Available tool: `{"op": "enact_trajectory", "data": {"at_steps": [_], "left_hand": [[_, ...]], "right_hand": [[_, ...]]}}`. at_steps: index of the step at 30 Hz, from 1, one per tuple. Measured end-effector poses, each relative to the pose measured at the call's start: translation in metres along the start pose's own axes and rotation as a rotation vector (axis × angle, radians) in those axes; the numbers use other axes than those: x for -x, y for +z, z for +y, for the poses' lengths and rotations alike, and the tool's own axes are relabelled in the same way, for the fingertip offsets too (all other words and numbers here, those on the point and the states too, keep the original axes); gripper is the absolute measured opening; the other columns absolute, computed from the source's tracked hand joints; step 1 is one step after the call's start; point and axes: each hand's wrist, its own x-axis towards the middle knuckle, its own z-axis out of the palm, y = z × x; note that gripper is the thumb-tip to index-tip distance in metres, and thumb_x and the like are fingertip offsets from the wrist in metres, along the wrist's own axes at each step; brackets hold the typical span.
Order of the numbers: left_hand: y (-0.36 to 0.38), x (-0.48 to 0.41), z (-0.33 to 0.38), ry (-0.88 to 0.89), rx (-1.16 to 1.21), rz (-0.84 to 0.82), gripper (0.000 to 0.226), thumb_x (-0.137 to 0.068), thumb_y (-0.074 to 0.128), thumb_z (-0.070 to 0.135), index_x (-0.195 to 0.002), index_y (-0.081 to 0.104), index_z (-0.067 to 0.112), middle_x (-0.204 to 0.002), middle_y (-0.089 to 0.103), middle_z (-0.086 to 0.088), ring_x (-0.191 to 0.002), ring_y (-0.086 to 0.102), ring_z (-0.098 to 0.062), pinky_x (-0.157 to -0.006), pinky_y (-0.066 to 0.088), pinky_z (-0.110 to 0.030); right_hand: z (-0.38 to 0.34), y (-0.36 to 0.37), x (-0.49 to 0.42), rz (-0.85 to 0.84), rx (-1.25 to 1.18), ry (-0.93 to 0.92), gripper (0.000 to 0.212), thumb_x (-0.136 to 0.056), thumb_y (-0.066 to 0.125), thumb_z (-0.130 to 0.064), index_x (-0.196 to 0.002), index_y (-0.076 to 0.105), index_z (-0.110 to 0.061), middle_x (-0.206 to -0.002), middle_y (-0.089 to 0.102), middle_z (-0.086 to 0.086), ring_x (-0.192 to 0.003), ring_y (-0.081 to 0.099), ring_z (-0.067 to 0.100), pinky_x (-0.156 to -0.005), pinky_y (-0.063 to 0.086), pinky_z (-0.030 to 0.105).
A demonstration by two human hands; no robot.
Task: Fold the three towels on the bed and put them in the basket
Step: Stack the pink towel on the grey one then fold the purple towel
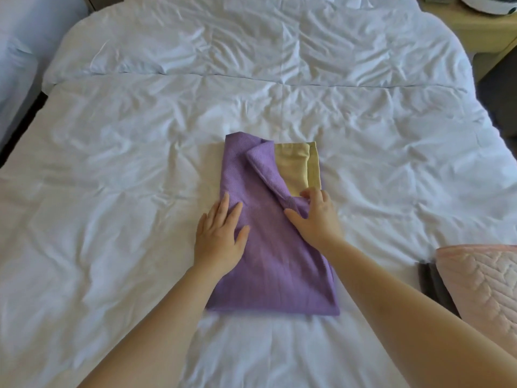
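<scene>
A purple towel [268, 264] lies folded lengthwise in the middle of the white bed [112, 163]. It partly covers a yellow-green towel [300, 166], which shows at its far right corner. My left hand [221, 233] rests flat, fingers apart, on the purple towel's left side. My right hand [316, 214] presses on a raised fold of the purple towel, with the fingertips at the edge of the yellow-green towel. A pink quilted towel [484, 289] lies at the bed's right edge. No basket is in view.
A dark object [430, 281] sits beside the pink towel at the bed's right edge. A wooden nightstand [475, 26] with a white appliance [492, 2] stands at the far right. White pillows lie across the head of the bed.
</scene>
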Motion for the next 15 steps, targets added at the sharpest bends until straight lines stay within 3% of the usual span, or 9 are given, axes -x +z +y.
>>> {"op": "enact_trajectory", "data": {"at_steps": [3, 6, 8, 10, 12, 13, 15], "left_hand": [[0.005, -0.026, 0.001, 0.013, -0.031, 0.003, 0.057, -0.096, 0.04, 0.047, -0.149, 0.027, 0.031, -0.161, 0.004, 0.004, -0.148, 0.005, -0.02, -0.118, 0.003, -0.043], [0.004, -0.045, 0.002, 0.018, -0.035, 0.029, 0.054, -0.096, 0.039, 0.046, -0.147, 0.033, 0.029, -0.161, 0.007, 0.003, -0.148, 0.005, -0.02, -0.118, 0.0, -0.043], [0.004, -0.054, 0.001, 0.015, -0.025, 0.032, 0.054, -0.097, 0.038, 0.046, -0.147, 0.034, 0.027, -0.161, 0.007, 0.004, -0.148, 0.004, -0.018, -0.118, 0.0, -0.042], [0.003, -0.061, -0.001, 0.011, -0.018, 0.027, 0.053, -0.097, 0.036, 0.045, -0.147, 0.032, 0.027, -0.161, 0.006, 0.004, -0.148, 0.002, -0.017, -0.118, -0.001, -0.041], [0.003, -0.066, -0.003, 0.014, -0.019, 0.016, 0.054, -0.097, 0.034, 0.045, -0.148, 0.028, 0.029, -0.161, 0.003, 0.006, -0.148, -0.001, -0.015, -0.119, -0.002, -0.041], [0.003, -0.069, -0.004, 0.018, -0.02, 0.011, 0.054, -0.097, 0.034, 0.045, -0.149, 0.027, 0.031, -0.161, 0.002, 0.006, -0.148, -0.002, -0.016, -0.119, -0.002, -0.042], [0.003, -0.076, -0.004, 0.021, -0.014, 0.006, 0.054, -0.097, 0.036, 0.044, -0.149, 0.027, 0.032, -0.161, 0.001, 0.006, -0.148, -0.001, -0.017, -0.119, -0.001, -0.043]], "right_hand": [[-0.009, 0.007, -0.03, 0.01, 0.166, -0.087, 0.062, -0.074, 0.073, -0.044, -0.123, 0.046, -0.016, -0.122, 0.049, 0.005, -0.113, 0.046, 0.027, -0.091, 0.04, 0.036], [-0.018, 0.018, -0.056, 0.002, 0.327, -0.168, 0.052, -0.079, 0.068, -0.037, -0.121, 0.044, -0.018, -0.122, 0.051, 0.004, -0.111, 0.05, 0.028, -0.084, 0.046, 0.04], [-0.015, 0.021, -0.076, 0.061, 0.207, -0.044, 0.04, -0.082, 0.058, -0.02, -0.121, 0.046, -0.016, -0.121, 0.054, 0.007, -0.103, 0.056, 0.032, -0.071, 0.044, 0.035], [-0.005, 0.015, -0.094, 0.13, -0.098, 0.275, 0.033, -0.081, 0.049, -0.007, -0.113, 0.054, -0.009, -0.104, 0.061, 0.012, -0.092, 0.058, 0.03, -0.066, 0.037, 0.029], [0.007, 0.006, -0.107, 0.126, -0.354, 0.506, 0.015, -0.078, 0.045, -0.002, -0.08, 0.06, -0.007, -0.072, 0.057, 0.008, -0.077, 0.055, 0.027, -0.058, 0.036, 0.027], [0.009, 0.004, -0.11, 0.118, -0.391, 0.537, 0.017, -0.077, 0.045, -0.002, -0.069, 0.057, -0.01, -0.065, 0.053, 0.004, -0.071, 0.054, 0.025, -0.055, 0.037, 0.027], [0.008, 0.003, -0.116, 0.102, -0.378, 0.502, 0.014, -0.078, 0.046, -0.009, -0.068, 0.055, -0.013, -0.069, 0.055, 0.003, -0.067, 0.054, 0.022, -0.056, 0.042, 0.027]]}}
